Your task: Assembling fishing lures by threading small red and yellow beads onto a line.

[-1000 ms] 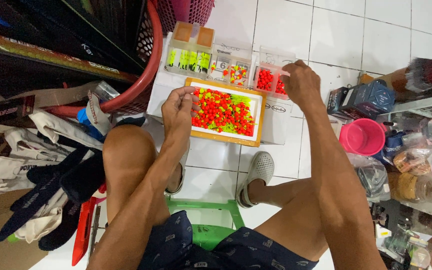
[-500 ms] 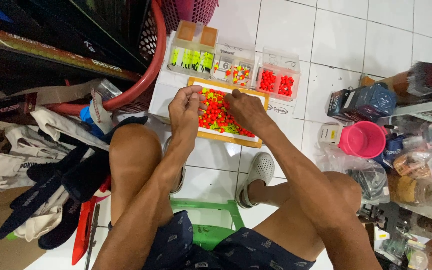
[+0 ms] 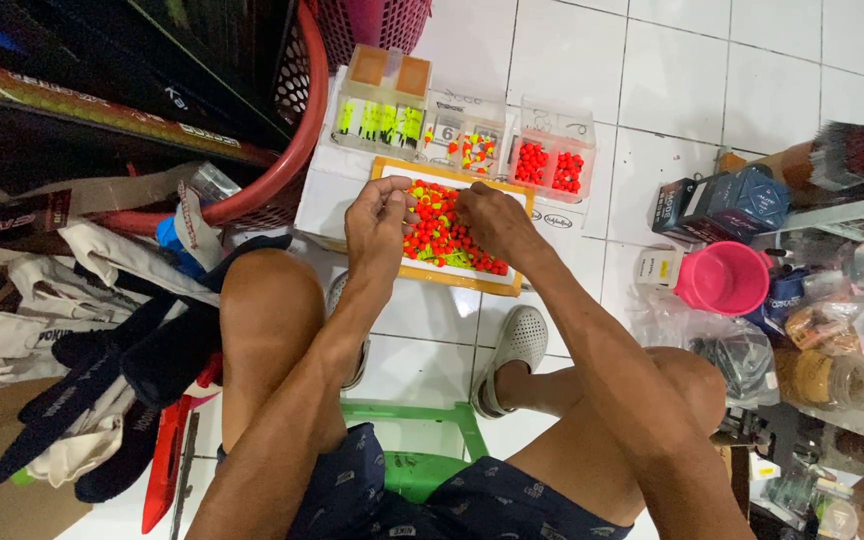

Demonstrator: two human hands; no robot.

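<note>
A: White floor tiles (image 3: 712,60) lie under everything, with bags and dark gloves (image 3: 102,360) piled far left beside a red basket (image 3: 292,150). What is different now?

B: Both hands meet over the wooden tray (image 3: 452,275) of red, orange and yellow beads (image 3: 437,235). A second ago the right hand was up at the clear box of red beads (image 3: 550,160); now it is back on the tray.

A: And the grips?

B: The left hand (image 3: 377,225) has a narrow pinch at the bead pile; whether it holds a bead, I cannot tell. The right hand (image 3: 487,225) lies curled on the beads, its fingertips hidden.

A: So the sorting work goes on?

B: I judge yes. A pink cup (image 3: 722,280) stands well apart at right.
</note>
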